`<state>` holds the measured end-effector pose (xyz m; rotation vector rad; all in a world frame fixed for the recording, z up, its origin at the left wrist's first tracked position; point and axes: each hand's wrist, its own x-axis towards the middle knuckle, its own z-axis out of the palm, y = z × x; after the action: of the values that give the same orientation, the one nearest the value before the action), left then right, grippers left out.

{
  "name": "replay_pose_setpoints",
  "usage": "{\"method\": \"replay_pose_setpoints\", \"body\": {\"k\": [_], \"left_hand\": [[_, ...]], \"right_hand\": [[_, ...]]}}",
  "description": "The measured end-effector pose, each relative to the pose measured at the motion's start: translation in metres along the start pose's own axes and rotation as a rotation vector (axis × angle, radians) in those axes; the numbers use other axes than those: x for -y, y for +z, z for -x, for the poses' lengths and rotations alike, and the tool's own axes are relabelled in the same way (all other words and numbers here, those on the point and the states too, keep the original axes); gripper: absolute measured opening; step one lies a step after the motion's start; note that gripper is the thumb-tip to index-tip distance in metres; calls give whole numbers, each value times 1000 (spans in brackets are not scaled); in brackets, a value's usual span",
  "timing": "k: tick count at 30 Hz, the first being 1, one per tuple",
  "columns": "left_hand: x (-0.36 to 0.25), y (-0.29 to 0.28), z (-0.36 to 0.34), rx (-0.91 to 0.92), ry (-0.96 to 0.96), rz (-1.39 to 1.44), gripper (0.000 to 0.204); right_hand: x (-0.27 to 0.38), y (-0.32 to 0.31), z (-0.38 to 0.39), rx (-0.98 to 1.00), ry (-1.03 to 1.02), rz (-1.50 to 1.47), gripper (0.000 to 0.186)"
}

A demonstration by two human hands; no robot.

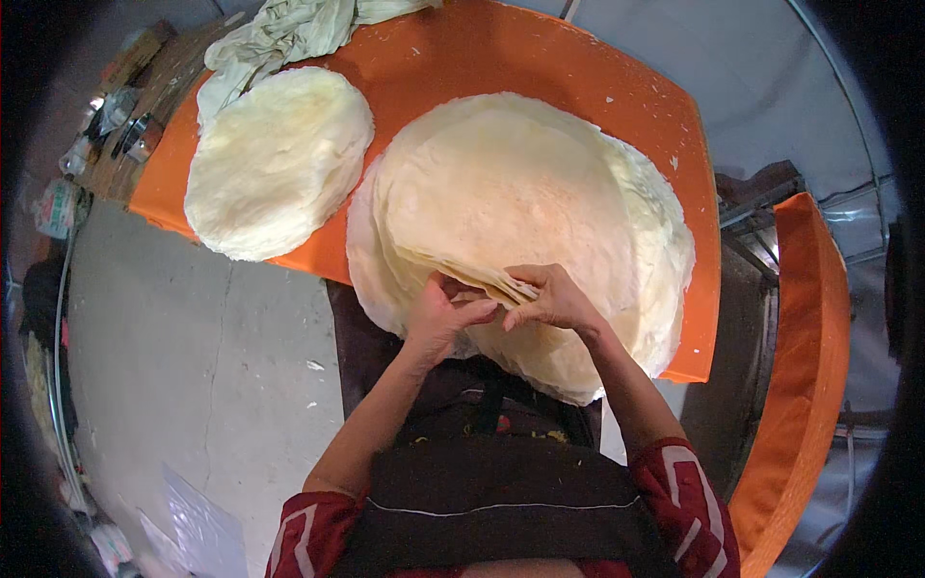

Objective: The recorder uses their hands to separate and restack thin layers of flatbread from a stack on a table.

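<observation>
- A large stack of thin, pale cream, round dough sheets [525, 207] is seen on an orange table top [540, 53]; its near edge overhangs the table edge toward the person.
- The left hand [438, 318] is closed in a pinch on the near rim of the stack, thumb and fingers gripping a few sheet edges.
- The right hand [554, 299] is pinched just beside it, on the upper sheet edges, which are lifted slightly off the layers beneath; the two hands are almost touching.
- A fan of separated sheet edges [462, 272] is visible between the hands and the stack.
- Handling, as judged: sheets look very thin, soft and limp, light singly, likely to tear if pulled at one point and to stick to neighbours. The whole stack is probably heavy and floppy.
- Best hold, as judged: the outer rim, taken with flat finger pads in two spaced spots, peeled low and slow; not the centre.
- A second, smaller pile of pale round dough sheets [279, 159] lies well apart to the left on the same table top, also overhanging the near edge.
- A crumpled off-white cloth [289, 34] lies at the far left of the table, touching the smaller pile's far side.
- A dark apron [501, 482] and red patterned sleeves [689, 501] are worn by the person.
- Grey concrete floor [183, 337] is seen lower left; a second orange surface [809, 328] stands at right, well apart.
</observation>
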<state>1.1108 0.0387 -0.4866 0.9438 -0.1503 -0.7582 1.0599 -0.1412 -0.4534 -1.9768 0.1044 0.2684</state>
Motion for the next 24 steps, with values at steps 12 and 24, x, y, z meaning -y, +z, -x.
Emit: {"method": "replay_pose_setpoints", "body": {"k": [12,24], "left_hand": [[3,8,-1,-78,-2,-5,51],[-1,10,0,-85,-72,96,43]], "right_hand": [[-9,0,0,-3,6,-96,47],[0,-6,4,39,51,-213,30]]}}
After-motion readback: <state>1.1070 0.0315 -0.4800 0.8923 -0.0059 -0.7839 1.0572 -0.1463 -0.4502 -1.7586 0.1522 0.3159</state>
